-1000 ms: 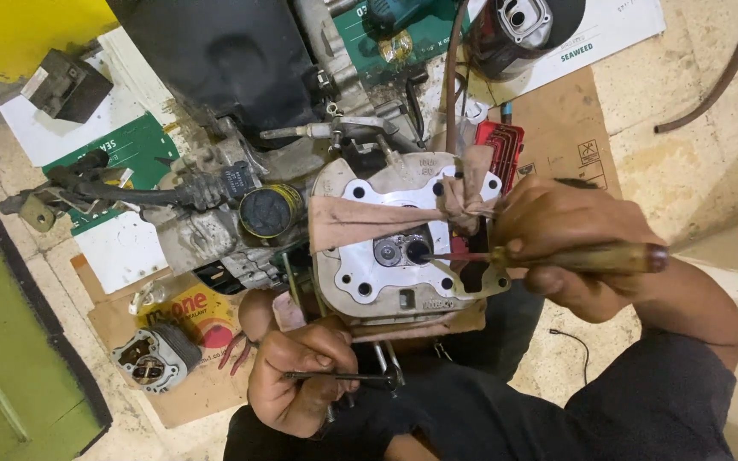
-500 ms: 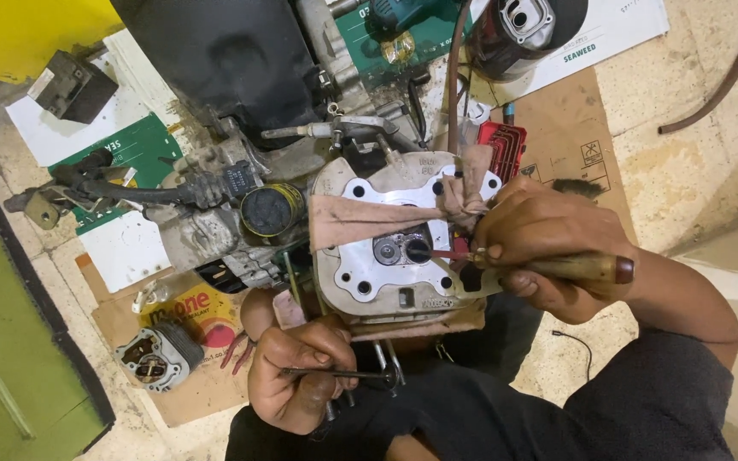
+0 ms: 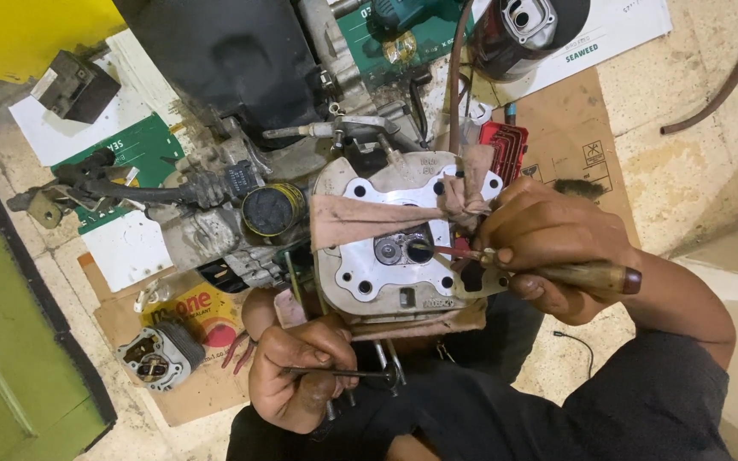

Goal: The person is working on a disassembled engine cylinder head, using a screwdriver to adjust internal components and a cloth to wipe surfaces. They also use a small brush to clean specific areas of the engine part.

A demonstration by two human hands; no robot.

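Fingers of the right hand (image 3: 548, 248) wrap a wooden-handled tool (image 3: 587, 277), index finger laid along its shaft so the tip is steered into the valve pocket at the middle of a grey metal cylinder head (image 3: 386, 256). That head lies face-up across the person's lap, next to a small engine (image 3: 241, 205) on the floor, and a pinkish rag (image 3: 369, 218) is draped over its upper half, seemingly to keep grit out of the openings. Below it, the left hand (image 3: 296, 380) is curled shut around a thin metal rod (image 3: 356, 373) near the long bolts sticking out from under the head, apparently steadying the piece. Flattened cardboard (image 3: 574, 137) and printed paper sheets (image 3: 130, 154) cover the floor beneath the parts, with a smaller engine part (image 3: 155, 357) resting apart at lower left.
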